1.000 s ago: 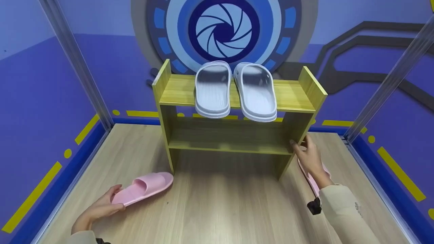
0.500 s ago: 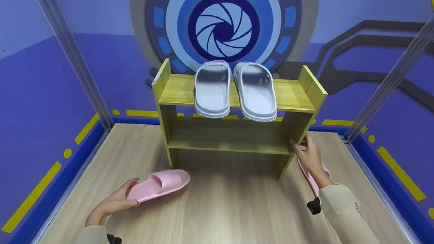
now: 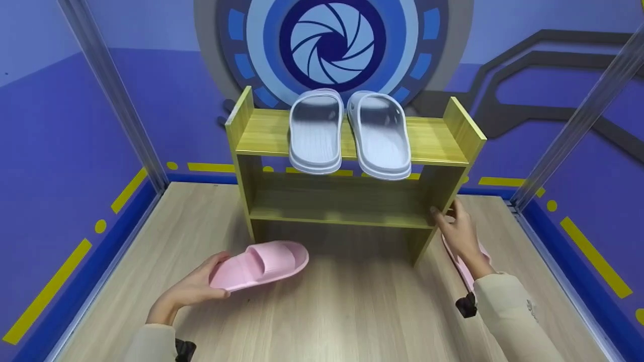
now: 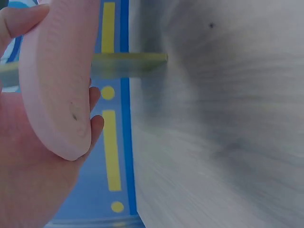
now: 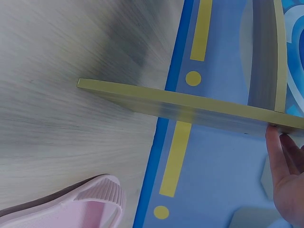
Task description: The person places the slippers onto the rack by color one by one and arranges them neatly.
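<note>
My left hand [image 3: 193,285] grips a pink slipper [image 3: 276,260] by its heel end, thumb on the near side and fingers on the far side. The toe points right, in front of the small wooden shoe rack's [image 3: 342,201] lower left leg. In the left wrist view the slipper's sole [image 4: 59,90] faces the camera, above the floorboard. My right hand [image 3: 462,234] holds the rack's right side panel, thumb across its front edge. A second pink slipper [image 5: 97,194] lies beside the rack on the right, partly hidden by my right arm in the head view.
Two pale grey clogs [image 3: 316,130] stand side by side on the rack's top board, heels overhanging its front edge. Printed blue-purple walls [image 3: 65,151] with metal corner posts [image 3: 121,100] enclose the wood-grain surface [image 3: 322,311] on the left, back and right.
The left hand has carried the pink slipper right and slightly away from me, from left of the rack to in front of its left leg. My right hand stays on the rack's side panel.
</note>
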`<act>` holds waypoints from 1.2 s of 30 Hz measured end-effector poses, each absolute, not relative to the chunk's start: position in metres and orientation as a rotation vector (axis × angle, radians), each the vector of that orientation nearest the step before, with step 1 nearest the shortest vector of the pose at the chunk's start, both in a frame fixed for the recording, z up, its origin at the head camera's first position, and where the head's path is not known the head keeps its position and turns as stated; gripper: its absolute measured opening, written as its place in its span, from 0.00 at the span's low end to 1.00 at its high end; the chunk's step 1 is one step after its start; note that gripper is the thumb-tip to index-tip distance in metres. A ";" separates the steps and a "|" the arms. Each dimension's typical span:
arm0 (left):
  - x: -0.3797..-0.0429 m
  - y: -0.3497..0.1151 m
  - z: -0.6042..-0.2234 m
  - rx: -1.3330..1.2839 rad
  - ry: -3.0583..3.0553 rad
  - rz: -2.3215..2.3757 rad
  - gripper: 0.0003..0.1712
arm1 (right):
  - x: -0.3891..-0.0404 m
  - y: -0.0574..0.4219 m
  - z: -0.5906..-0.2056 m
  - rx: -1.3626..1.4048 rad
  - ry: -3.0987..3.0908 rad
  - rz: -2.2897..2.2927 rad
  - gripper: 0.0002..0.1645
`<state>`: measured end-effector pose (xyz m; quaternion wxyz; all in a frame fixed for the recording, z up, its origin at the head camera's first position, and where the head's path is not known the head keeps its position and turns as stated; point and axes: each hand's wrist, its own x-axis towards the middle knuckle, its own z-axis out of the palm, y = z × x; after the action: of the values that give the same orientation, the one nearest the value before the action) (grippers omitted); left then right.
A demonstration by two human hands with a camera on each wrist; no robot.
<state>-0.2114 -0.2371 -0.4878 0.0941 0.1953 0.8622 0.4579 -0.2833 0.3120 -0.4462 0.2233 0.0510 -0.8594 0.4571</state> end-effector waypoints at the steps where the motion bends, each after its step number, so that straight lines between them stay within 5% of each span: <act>1: -0.211 -0.235 -0.486 0.591 2.567 1.347 0.50 | -0.283 0.312 -0.446 0.144 -2.372 1.258 0.26; 24: -0.192 -0.181 -0.423 0.695 2.651 1.464 0.49 | -0.283 0.312 -0.447 0.107 -2.397 1.244 0.28; 36: -0.218 -0.172 -0.456 0.629 2.832 1.536 0.50 | -0.284 0.313 -0.448 0.116 -2.390 1.276 0.27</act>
<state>-0.2177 -0.1715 -0.4556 -0.0704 0.1913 0.8606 0.4667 -0.2836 0.3125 -0.4481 0.2132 0.0416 -0.8611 0.4597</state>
